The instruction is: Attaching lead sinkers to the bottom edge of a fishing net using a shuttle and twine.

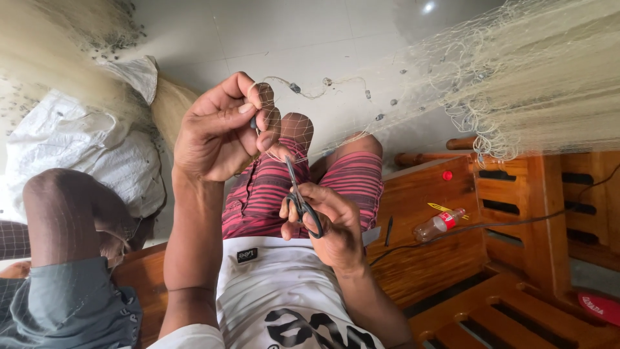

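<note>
while the left hand pinches one strand of the pale fishing net between closed fingers, the right hand grips one pair of scissors, blades up at that pinch. one plastic bottle lies on the wooden bench; two white sacks sit left.

Thin see-through net looking stringy; scissors showing dark metal; wooden bench shining smooth; plastic bottle looking glossy.

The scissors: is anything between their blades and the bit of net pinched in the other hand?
Nothing visible. The scissors, held in the right hand, point up with their tips right at the net strands that the left hand pinches between its fingers. Only net threads lie there.
</note>
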